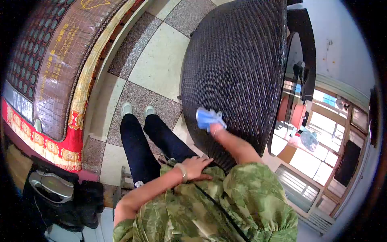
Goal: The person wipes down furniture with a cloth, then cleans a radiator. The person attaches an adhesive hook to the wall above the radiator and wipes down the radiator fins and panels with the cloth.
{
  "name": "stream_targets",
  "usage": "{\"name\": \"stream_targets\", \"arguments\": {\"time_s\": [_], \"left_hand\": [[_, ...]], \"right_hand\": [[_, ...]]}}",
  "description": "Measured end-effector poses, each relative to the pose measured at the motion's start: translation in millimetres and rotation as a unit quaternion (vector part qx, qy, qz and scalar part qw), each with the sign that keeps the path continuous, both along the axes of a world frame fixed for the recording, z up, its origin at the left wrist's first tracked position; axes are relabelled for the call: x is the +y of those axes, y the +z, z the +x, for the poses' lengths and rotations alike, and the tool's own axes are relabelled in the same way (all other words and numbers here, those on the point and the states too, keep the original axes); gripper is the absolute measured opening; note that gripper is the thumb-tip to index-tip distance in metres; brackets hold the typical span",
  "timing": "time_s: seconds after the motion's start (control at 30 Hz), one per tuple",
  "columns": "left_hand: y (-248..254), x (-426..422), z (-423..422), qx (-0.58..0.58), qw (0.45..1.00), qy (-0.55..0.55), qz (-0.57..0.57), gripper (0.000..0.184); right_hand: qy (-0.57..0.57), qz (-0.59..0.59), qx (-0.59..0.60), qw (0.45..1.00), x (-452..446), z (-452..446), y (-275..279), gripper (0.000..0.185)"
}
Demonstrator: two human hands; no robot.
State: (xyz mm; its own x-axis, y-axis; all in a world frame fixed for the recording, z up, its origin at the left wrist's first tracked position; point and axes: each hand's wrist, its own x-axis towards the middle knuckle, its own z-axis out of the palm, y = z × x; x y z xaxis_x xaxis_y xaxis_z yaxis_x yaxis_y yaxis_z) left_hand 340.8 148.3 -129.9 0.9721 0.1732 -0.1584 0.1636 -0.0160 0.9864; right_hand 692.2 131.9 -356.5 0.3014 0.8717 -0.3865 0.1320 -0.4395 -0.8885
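A blue and white cloth [209, 118] is bunched in my right hand [216, 128], pressed on the dark woven wicker surface [234, 64] near its lower left part. The cloth hides most of the fingers. My left hand [195, 167], with a pale band at the wrist, lies low in front of my camouflage-patterned top, beside the lower end of the wicker piece. Its fingers are stretched out and nothing shows in them.
Checkered floor tiles [157, 56] lie under my feet. On the left stands a bed with a brown mat [60, 72] and red patterned edging. A black bag [60, 201] with a silver object is at the lower left. A mirror-like panel [296, 80] and windows [322, 161] are at right.
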Motion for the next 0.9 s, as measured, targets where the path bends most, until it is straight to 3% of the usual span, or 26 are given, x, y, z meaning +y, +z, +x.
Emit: {"name": "stream_targets", "arguments": {"time_s": [0.03,0.07,0.1,0.17,0.23,0.3,0.37,0.43,0.5,0.53,0.57,0.63,0.67,0.7,0.77,0.83,0.9], "left_hand": [[6.5,4.1,-7.9,0.008,1.0,0.011,0.004,0.083],[2.7,-1.4,-10.6,-0.006,0.999,0.036,-0.019,0.081],[-2.0,-7.3,-13.9,-0.02,0.997,0.06,-0.042,0.079],[-5.2,-16.3,-17.9,-0.04,0.994,0.088,-0.058,0.077],[-9.6,-21.8,-15.1,-0.024,0.994,0.094,-0.051,0.079],[-21.7,-26.8,-9.6,-0.009,0.996,0.088,-0.015,0.07],[-35.3,-33.2,-6.3,-0.032,0.998,0.042,0.041,0.058],[-60.3,-74.6,4.9,-0.039,0.998,0.038,0.038,0.068],[-80.6,-104.3,14.1,-0.102,0.983,0.132,-0.07,0.069],[-90.9,-111.7,17.9,-0.123,0.973,0.163,-0.108,0.07],[-98.3,-115.0,20.0,-0.143,0.973,0.084,-0.161,0.067],[-104.9,-145.8,27.6,-0.163,0.962,0.005,-0.219,0.065],[-106.7,-190.0,38.3,-0.129,0.959,0.037,-0.25,0.063],[-109.2,-200.7,41.1,-0.113,0.957,0.053,-0.263,0.062],[-107.0,-202.4,37.6,-0.123,0.934,0.116,-0.316,0.059],[-100.0,-197.0,30.1,-0.145,0.91,0.156,-0.356,0.057],[-98.2,-199.4,39.8,-0.099,0.951,0.067,-0.286,0.058]], "right_hand": [[0.225,-0.072,-0.187,0.953,-2.1,-3.8,11.5,0.027],[0.428,-0.139,-0.357,0.819,-4.7,-10.0,23.9,0.027],[0.571,-0.24,-0.479,0.621,9.2,-18.5,33.4,0.028],[0.641,-0.264,-0.578,0.431,75.9,-41.4,48.4,0.032],[0.627,-0.239,-0.668,0.323,157.7,-55.4,50.9,0.036],[0.594,-0.227,-0.73,0.25,238.6,-65.3,46.7,0.04],[0.566,-0.253,-0.748,0.237,303.4,-70.8,31.8,0.044],[0.548,-0.298,-0.731,0.277,340.7,-73.4,6.1,0.045],[0.539,-0.271,-0.752,0.266,323.5,-50.3,-55.6,0.044],[0.595,-0.265,-0.73,0.208,298.9,-53.1,-74.8,0.044],[0.647,-0.25,-0.704,0.151,274.1,-55.8,-94.2,0.044],[0.539,-0.244,-0.666,0.454,141.3,31.9,-226.2,0.047],[0.572,-0.188,-0.702,0.381,111.8,-38.4,-162.3,0.048],[0.622,-0.238,-0.668,0.331,77.4,-76.8,-124.6,0.047],[0.625,-0.303,-0.594,0.406,17.3,-58.2,-157.1,0.043],[0.693,-0.131,-0.651,0.281,-2.5,-32.1,-161.3,0.039],[0.686,-0.151,-0.648,0.296,49.4,-23.5,-164.3,0.038]]}}
